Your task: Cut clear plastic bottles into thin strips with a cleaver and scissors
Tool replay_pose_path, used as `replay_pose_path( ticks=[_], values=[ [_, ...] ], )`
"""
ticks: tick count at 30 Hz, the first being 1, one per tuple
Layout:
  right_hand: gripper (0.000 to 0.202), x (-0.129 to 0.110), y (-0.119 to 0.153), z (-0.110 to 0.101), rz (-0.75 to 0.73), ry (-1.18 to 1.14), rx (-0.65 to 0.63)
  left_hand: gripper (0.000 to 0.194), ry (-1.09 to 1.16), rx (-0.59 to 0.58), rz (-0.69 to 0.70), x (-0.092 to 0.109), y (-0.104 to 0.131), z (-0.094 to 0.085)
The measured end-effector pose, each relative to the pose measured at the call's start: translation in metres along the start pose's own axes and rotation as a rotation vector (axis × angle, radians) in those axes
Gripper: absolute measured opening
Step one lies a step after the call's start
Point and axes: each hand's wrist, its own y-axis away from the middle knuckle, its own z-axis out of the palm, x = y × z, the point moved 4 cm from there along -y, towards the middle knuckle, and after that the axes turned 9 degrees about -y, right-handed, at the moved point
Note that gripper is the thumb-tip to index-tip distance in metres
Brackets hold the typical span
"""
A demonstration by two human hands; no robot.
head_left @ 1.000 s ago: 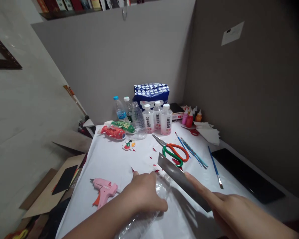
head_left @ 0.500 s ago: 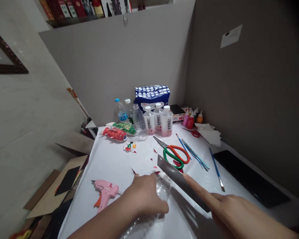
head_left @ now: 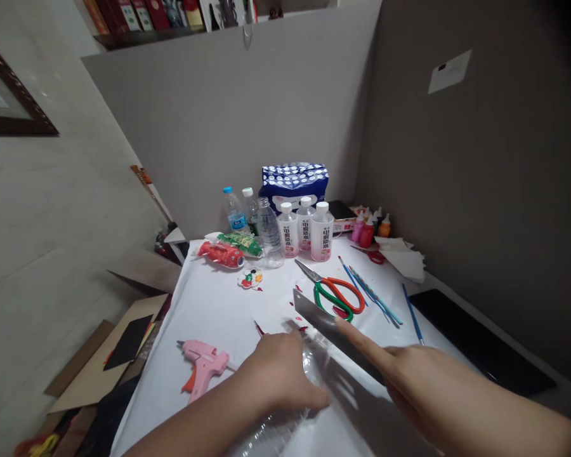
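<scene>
My left hand (head_left: 288,371) is closed around a clear plastic bottle (head_left: 271,431) lying on its side on the white-covered table. A cleaver (head_left: 340,339) is in my right hand (head_left: 404,374), with the index finger stretched along the top of its broad blade. The blade hangs over the bottle's neck end; whether it touches the plastic I cannot tell. Large scissors (head_left: 333,289) with one green and one orange handle lie just beyond the cleaver. Left of my left hand rests a pink hot glue gun (head_left: 202,365).
At the back stand pink-labelled bottles (head_left: 322,233), a tall clear bottle (head_left: 269,231) and a blue package (head_left: 292,184). Red (head_left: 221,255) and green (head_left: 240,243) fish-shaped crafts lie at back left. Paintbrushes (head_left: 374,295), paint bottles (head_left: 367,235) and a black panel (head_left: 480,339) are on the right.
The cleaver and my right hand have shifted slightly left and up over the bottle's neck. My left hand keeps its hold on the bottle. The view has moved a little.
</scene>
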Motion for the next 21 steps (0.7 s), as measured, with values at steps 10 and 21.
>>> replay_pose_path(
  ticks=[10,21],
  values=[
    [0.098,-0.03,-0.055,-0.02,-0.089,0.111,-0.007,0.068,-0.006,-0.037,-0.025,-0.007,-0.001,0.0],
    [0.11,0.017,0.027,0.013,-0.021,-0.08,0.06,0.073,0.011,-0.071,0.015,-0.002,-0.002,0.0]
  ],
)
